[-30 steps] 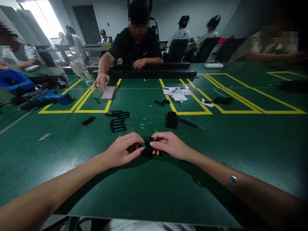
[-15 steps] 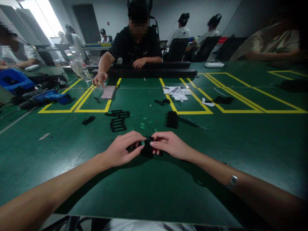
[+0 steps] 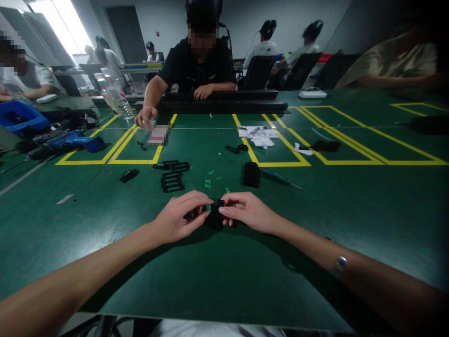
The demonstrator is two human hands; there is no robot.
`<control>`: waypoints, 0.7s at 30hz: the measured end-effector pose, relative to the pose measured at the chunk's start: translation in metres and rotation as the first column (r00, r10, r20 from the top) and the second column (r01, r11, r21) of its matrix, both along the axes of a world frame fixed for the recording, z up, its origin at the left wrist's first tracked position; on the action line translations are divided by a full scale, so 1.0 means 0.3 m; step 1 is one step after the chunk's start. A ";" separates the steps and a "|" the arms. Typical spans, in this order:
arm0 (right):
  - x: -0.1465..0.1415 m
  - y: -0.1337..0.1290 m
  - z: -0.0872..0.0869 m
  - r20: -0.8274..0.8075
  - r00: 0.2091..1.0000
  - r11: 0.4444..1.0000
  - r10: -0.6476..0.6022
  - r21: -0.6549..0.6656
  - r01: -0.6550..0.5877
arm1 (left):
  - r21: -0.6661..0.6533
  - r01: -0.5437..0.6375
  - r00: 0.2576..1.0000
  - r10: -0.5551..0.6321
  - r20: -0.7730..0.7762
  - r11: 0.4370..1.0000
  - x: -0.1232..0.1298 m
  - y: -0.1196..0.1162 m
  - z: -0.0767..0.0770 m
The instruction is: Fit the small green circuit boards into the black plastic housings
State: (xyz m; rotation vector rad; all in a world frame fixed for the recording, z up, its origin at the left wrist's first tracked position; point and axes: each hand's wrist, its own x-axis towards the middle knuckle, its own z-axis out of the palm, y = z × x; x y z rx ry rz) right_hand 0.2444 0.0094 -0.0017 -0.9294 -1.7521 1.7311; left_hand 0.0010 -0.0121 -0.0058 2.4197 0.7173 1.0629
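Between the fingertips of my left hand [image 3: 184,213] is a small green translucent piece [image 3: 209,207]. Close by on its right, my right hand [image 3: 247,211] pinches a small black part [image 3: 220,204] between thumb and fingers. The two hands do not touch. More green pieces [image 3: 207,183] lie loose on the table just beyond them. Black rectangular frames [image 3: 172,182] rest past my left hand, and a stack of black parts [image 3: 251,174] sits beyond my right hand.
A screwdriver [image 3: 284,179] lies beside the stack. Across the table, a person's hand [image 3: 146,116] is near a pale card [image 3: 157,134]. White papers [image 3: 257,135], a blue power tool [image 3: 82,141], bottles [image 3: 121,104] and long black bars [image 3: 224,107] are farther off.
The green piece in my left fingertips has tilted slightly. Otherwise both hands hold nearly the same places.
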 end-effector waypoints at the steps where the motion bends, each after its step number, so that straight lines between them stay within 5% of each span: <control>1: 0.000 0.000 0.000 -0.001 1.000 1.000 -0.001 -0.004 0.001 | -0.004 -0.001 1.000 0.001 0.000 1.000 0.000 0.000 0.000; 21: 0.003 -0.003 -0.010 -0.002 1.000 1.000 -0.008 -0.021 0.008 | 0.055 -0.018 1.000 0.017 0.015 0.998 0.001 -0.014 -0.003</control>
